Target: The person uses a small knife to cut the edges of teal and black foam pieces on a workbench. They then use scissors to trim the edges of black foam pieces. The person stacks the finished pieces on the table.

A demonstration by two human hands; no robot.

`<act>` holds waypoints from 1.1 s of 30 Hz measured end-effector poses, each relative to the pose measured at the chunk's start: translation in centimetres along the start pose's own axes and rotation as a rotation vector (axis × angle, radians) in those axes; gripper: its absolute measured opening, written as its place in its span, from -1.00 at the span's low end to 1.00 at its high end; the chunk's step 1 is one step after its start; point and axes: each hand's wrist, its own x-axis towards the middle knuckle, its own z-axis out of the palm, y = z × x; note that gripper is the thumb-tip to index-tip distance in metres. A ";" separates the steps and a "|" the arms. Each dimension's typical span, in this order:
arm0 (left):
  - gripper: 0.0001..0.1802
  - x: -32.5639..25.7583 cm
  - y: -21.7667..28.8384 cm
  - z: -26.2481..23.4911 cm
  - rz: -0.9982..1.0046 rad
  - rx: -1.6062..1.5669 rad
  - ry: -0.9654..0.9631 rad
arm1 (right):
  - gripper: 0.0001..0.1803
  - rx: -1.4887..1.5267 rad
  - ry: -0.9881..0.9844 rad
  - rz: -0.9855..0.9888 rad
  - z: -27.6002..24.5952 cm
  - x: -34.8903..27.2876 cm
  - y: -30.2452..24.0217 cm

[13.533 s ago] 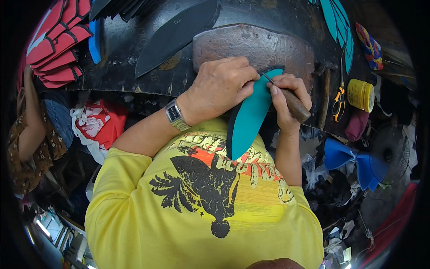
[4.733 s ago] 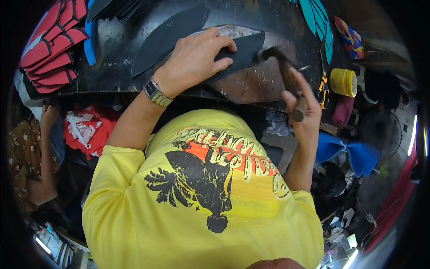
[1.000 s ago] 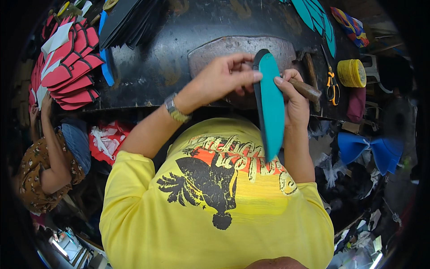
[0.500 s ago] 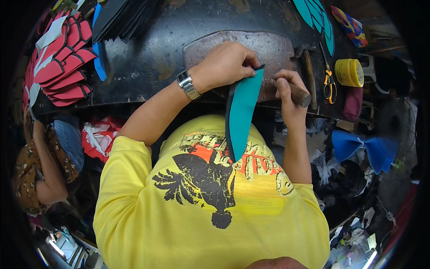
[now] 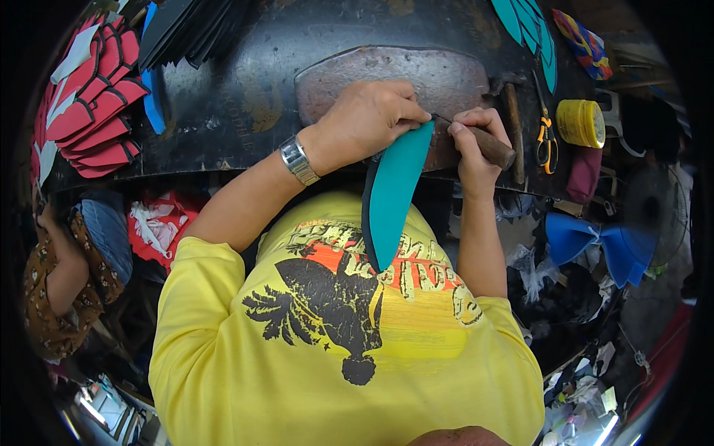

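Note:
A long, pointed teal piece with a black edge [image 5: 400,197] hangs from my left hand [image 5: 374,119], its lower tip over the yellow shirt. The fingers pinch its top end, above the near edge of a worn, dull plate [image 5: 394,67] on the table. Close beside them, my right hand [image 5: 480,141] is closed round a wooden-handled tool [image 5: 494,149]. A thin dark metal tip of that tool reaches toward the top of the teal piece. Whether the tip touches it, I cannot tell.
At the right lie a hammer [image 5: 514,126], orange-handled scissors [image 5: 547,145], a yellow tub [image 5: 580,123] and more teal pieces [image 5: 532,30]. Red pieces [image 5: 97,111] and black sheets [image 5: 190,33] are stacked left. Another person's arm [image 5: 67,267] shows at far left.
My right hand has moved slightly up and left, bringing the tool's tip to the top of the teal piece. The teal piece has swung a little left, its face turned more into view.

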 end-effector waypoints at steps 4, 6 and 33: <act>-0.77 -0.2 0.2 0.1 0.009 0.005 0.019 | -0.91 -0.024 0.001 -0.057 -0.1 -0.3 0.1; -0.77 -0.1 0.3 0.1 0.006 0.009 0.018 | -0.90 -0.024 -0.010 -0.056 -0.2 -0.2 0.0; -0.78 -0.4 0.8 0.3 -0.036 -0.009 0.067 | -0.91 0.044 0.006 -0.040 -0.1 -0.5 -0.1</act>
